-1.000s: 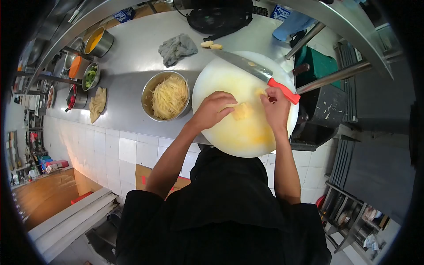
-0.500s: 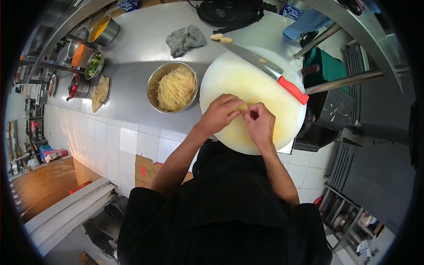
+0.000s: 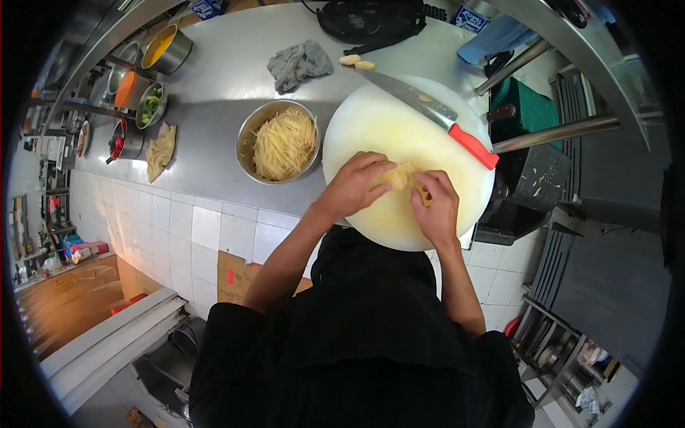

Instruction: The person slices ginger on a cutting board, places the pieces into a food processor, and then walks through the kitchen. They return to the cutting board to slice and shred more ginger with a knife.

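Above the round white cutting board (image 3: 364,128), my left hand (image 3: 359,184) holds thin pale-yellow slices (image 3: 397,177) between thumb and fingers. My right hand (image 3: 437,207) is just to the right, its fingers curled around the edge of the same pale-yellow pieces; part of its grip is hidden. Across the board's far right side lies a large knife (image 3: 472,145) with a red handle, its blade angled toward the back left. Left of the board stands a metal bowl (image 3: 244,153) heaped with pale-yellow shreds (image 3: 285,145).
Two small pale-yellow pieces (image 3: 350,60) lie behind the board. A grey cloth (image 3: 300,65) and a black bag (image 3: 371,25) are farther back on the steel table (image 3: 207,100). At left are a tan cloth (image 3: 161,152), a bowl of greens (image 3: 151,105) and a pot (image 3: 168,50). Metal posts (image 3: 556,133) border the right.
My right hand has moved slightly right, away from my left, and its fingers have spread a little. More of the pale-yellow slices now shows between the hands.
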Motion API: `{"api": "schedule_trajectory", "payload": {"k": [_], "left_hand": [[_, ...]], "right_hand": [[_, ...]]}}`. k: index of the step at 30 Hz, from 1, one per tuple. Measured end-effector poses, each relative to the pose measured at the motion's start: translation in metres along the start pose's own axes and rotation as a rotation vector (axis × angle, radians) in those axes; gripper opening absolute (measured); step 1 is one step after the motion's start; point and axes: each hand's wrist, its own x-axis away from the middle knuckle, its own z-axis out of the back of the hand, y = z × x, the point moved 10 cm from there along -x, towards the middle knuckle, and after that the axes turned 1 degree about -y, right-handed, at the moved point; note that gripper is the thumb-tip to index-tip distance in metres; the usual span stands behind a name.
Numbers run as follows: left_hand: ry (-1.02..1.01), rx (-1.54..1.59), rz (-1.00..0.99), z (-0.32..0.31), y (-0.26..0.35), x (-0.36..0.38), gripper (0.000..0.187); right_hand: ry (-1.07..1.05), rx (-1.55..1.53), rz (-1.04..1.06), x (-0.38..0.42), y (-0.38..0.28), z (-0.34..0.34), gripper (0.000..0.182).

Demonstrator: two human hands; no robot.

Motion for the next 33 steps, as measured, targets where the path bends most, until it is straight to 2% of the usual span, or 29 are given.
{"api": "schedule_trajectory", "payload": {"k": [1, 3, 6, 13, 15, 19, 22, 26, 28, 33], "left_hand": [[-0.003, 0.001, 0.000, -0.002, 0.008, 0.001, 0.045], [0.093, -0.028, 0.102, 0.000, 0.018, 0.003, 0.050], [0.119, -0.169, 0.075, -0.012, 0.023, 0.004, 0.053], [0.089, -0.188, 0.048, -0.020, 0.015, 0.010, 0.057], [0.142, -0.187, 0.014, -0.013, 0.020, 0.010, 0.057], [0.053, -0.082, 0.049, -0.007, 0.014, 0.012, 0.056], [-0.026, -0.001, 0.010, -0.005, 0.007, 0.011, 0.055], [-0.109, -0.035, -0.041, -0.010, -0.002, 0.005, 0.047], [-0.116, -0.068, -0.087, -0.009, 0.004, 0.002, 0.044], [-0.163, -0.113, -0.188, -0.010, 0.020, -0.001, 0.039]], "right_hand": [[0.001, 0.000, -0.002, 0.000, 0.003, 0.003, 0.027], [-0.010, 0.086, 0.159, 0.003, -0.009, 0.005, 0.026], [-0.004, 0.091, 0.248, 0.005, -0.016, -0.003, 0.024], [0.033, 0.103, 0.267, 0.010, -0.015, -0.009, 0.022], [0.035, 0.046, 0.278, 0.009, -0.013, -0.004, 0.021], [0.104, -0.043, 0.193, 0.007, 0.005, 0.017, 0.017], [0.080, -0.130, -0.019, 0.005, 0.029, 0.027, 0.014], [0.047, -0.124, 0.025, 0.004, 0.025, 0.024, 0.012], [0.061, -0.076, 0.116, 0.005, 0.018, 0.023, 0.010], [0.091, -0.090, 0.063, 0.005, 0.023, 0.025, 0.011]]}}
